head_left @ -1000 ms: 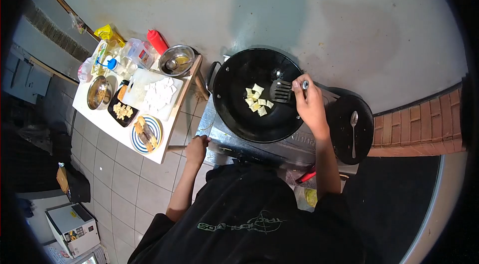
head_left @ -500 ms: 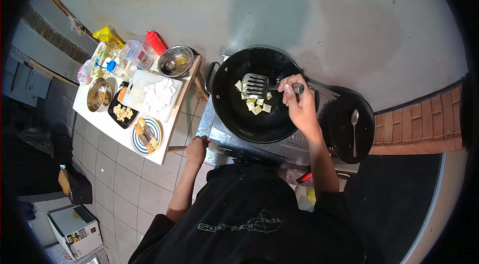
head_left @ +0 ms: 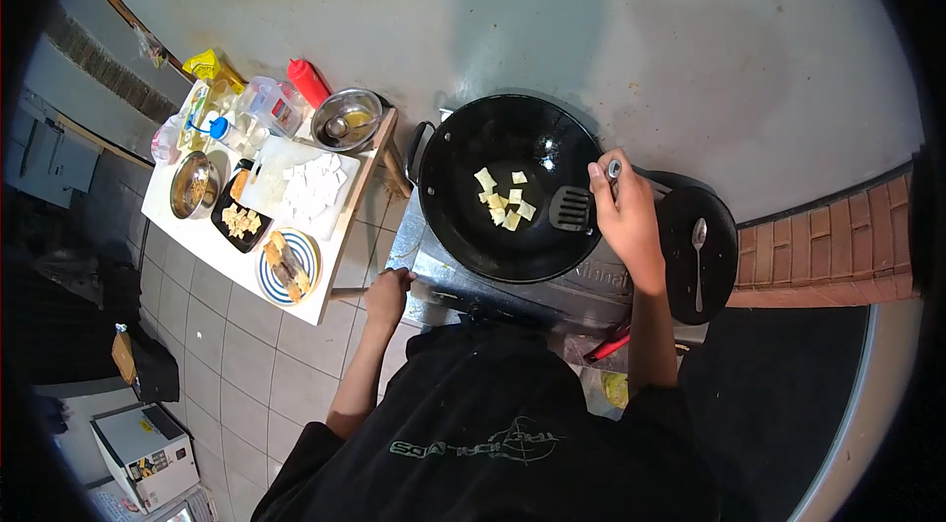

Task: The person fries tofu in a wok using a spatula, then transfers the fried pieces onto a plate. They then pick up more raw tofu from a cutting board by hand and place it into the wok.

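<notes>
My right hand [head_left: 627, 222] grips the handle of a slotted spatula [head_left: 571, 209], whose head is at the right inner side of a black wok [head_left: 473, 241]. Several pale, flat square pieces of food [head_left: 512, 208] lie loosely grouped near the wok's middle, left of the spatula and apart from it. By the left front corner of the metal stove [head_left: 434, 256], my left hand [head_left: 388, 291] is closed. What its fingers hold, if anything, is hidden.
Right of the wok, a spoon [head_left: 700, 261] lies on a round black lid or pan [head_left: 675, 271]. On the left, a white table [head_left: 330, 271] bears a cutting board with white pieces [head_left: 313, 189], a striped plate [head_left: 313, 261], metal bowls [head_left: 347, 105] and a red squeeze bottle [head_left: 308, 82].
The spatula has moved right and down from over the food pieces to the wok's right side, my right hand with it. The pieces lie shifted and more spread. My left hand has not moved.
</notes>
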Available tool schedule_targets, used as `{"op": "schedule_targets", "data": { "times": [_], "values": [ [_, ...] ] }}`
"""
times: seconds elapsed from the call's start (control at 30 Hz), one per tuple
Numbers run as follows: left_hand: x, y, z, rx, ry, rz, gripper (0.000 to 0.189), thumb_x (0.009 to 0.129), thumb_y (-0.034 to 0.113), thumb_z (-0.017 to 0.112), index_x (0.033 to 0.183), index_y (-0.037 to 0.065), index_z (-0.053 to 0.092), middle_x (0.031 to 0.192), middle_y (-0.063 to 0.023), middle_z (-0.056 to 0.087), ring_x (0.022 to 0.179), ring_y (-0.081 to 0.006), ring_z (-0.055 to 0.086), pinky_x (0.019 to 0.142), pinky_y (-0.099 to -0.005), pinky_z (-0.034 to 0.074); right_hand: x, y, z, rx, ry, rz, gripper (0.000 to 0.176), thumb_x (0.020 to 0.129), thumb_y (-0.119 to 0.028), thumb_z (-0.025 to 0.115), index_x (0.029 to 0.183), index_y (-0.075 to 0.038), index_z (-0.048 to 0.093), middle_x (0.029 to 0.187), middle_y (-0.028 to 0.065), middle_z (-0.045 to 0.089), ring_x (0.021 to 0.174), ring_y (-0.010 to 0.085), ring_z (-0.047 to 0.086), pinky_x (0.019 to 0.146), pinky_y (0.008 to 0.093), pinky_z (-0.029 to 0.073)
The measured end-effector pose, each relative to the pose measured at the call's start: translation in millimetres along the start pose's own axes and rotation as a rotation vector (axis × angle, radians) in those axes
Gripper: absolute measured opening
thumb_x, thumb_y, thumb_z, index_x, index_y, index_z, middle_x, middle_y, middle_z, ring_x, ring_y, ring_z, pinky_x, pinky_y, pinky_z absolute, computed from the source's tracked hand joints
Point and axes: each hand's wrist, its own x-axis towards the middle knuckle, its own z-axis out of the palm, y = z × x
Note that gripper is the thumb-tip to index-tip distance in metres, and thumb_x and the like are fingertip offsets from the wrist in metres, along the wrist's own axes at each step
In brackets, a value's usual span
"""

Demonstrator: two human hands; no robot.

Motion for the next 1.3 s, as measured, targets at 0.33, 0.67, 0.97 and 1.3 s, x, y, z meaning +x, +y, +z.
{"op": "schedule_targets", "data": {
  "times": [0.33,0.67,0.97,1.3],
  "values": [
    [0.4,-0.3,0.8,0.026,0.002,-0.005,0.03,0.092,0.036,0.056,0.085,0.009,0.067,0.086,-0.0157,0.064,0.08,-0.0382,0.064,0.066,-0.0505,0.049,-2.2,44.9,43.5,0.501,0.019,0.211,0.024,0.1,-0.02,0.049,0.084,-0.003,0.048,0.068,0.0012,0.054,0.053,0.0072,0.05,0.049,0.026,0.04],
    [0.1,-0.2,1.3,0.013,0.011,-0.005,0.03,0.092,0.036,0.056,0.083,0.009,0.066,0.085,-0.0153,0.064,0.08,-0.0375,0.064,0.065,-0.0503,0.049,-30.1,14.4,51.3,0.489,0.014,0.028,0.018,0.099,-0.016,0.05,0.087,-0.002,0.05,0.074,0.0013,0.056,0.058,0.0055,0.047,0.055,0.0221,0.04],
    [0.4,-0.7,3.1,-0.01,0.044,0.0,0.033,0.093,0.034,0.054,0.077,0.007,0.065,0.077,-0.0124,0.067,0.078,-0.035,0.066,0.067,-0.047,0.049,-51.6,-31.9,52.3,0.29,-0.119,-0.325,0.011,0.089,-0.006,0.06,0.089,-0.001,0.051,0.084,0.0125,0.057,0.076,0.0326,0.058,0.069,0.0371,0.047],
    [-0.3,0.0,2.3,-0.009,0.009,-0.021,0.027,0.092,0.033,0.056,0.087,0.009,0.068,0.087,-0.0161,0.065,0.081,-0.0382,0.064,0.066,-0.0498,0.05,-62.4,-43.8,37.2,0.245,-0.162,-0.35,0.01,0.089,-0.004,0.06,0.09,-0.001,0.051,0.087,0.0118,0.056,0.074,0.031,0.057,0.067,0.0377,0.047]
  ]
}}
